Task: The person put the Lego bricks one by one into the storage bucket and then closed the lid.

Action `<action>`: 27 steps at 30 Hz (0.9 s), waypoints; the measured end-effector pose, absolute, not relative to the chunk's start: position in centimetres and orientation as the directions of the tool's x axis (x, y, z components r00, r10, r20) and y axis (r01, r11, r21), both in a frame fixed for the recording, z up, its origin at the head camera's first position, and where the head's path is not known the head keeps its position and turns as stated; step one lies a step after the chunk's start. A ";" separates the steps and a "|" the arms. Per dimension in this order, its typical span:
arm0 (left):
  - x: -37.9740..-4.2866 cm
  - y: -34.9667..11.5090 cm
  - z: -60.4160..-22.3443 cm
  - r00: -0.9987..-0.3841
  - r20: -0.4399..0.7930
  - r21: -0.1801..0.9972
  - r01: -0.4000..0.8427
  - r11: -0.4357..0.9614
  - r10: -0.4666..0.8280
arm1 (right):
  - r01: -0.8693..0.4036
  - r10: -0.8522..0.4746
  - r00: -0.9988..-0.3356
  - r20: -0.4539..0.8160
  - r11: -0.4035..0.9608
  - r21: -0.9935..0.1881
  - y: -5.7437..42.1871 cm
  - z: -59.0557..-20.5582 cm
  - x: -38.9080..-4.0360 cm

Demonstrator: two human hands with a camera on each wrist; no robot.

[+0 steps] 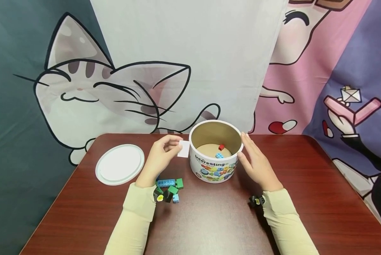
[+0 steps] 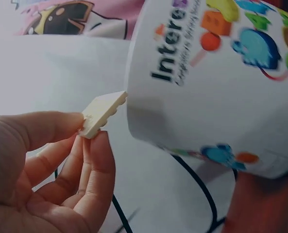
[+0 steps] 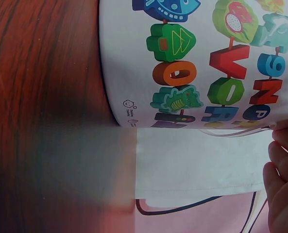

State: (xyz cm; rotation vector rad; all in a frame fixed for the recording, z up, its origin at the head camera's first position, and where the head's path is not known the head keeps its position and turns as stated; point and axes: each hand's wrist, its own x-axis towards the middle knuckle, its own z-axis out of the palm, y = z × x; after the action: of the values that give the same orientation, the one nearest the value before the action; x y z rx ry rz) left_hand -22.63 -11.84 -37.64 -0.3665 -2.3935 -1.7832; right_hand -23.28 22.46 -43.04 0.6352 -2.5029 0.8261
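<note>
White piece (image 1: 184,149) pinched beside the printed tub (image 1: 214,169)

From where I stand, the person's left hand (image 1: 160,156) grasps the flat white piece between thumb and fingers, near one end. The piece is tilted and bears studs along one face (the left wrist view gives it a creamier cast). Its far end sits right at the tub's rim — whether the two touch, I cannot tell.

The right hand (image 1: 257,165) is at the opposite side of the tub, fingers extended and grasping nothing, fingertips against the rim. The tub stands upright on a reddish-brown table (image 1: 305,184), its wall marked "Interesting" above coloured pictures. On its floor lie a red brick (image 1: 221,147) and a light blue brick (image 1: 219,155), apart from each other.

A round white lid (image 1: 120,164) lies flat to the left. Nearer the person, by the left wrist, a cluster of loose bricks (image 1: 166,183) — blue, green, black — lies on the table, partly hidden by the sleeve (image 1: 136,212).
</note>
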 end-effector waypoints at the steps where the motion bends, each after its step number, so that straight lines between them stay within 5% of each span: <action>1: -22.7 -11.6 -37.4 -0.960 0.258 0.926 0.277 0.257 0.107 | -0.539 -0.286 -0.804 0.521 0.719 -0.439 22.5 -43.0 -23.3; 17: -25.2 -8.1 -35.4 -0.950 0.307 0.934 0.313 0.171 0.064 | -0.566 -0.301 -0.782 0.546 0.710 -0.419 22.4 -43.1 -23.4; 27: -27.6 -6.0 -35.6 -0.908 0.399 0.788 0.410 0.459 0.125 | -0.556 -0.297 -0.792 0.533 0.711 -0.430 22.5 -43.1 -23.4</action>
State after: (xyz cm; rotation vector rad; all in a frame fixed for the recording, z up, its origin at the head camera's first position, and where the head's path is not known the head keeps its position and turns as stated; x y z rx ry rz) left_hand -27.58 -6.01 -35.59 -0.4581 -2.4273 -1.4278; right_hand -23.41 22.47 -43.05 0.6564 -2.4881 0.8220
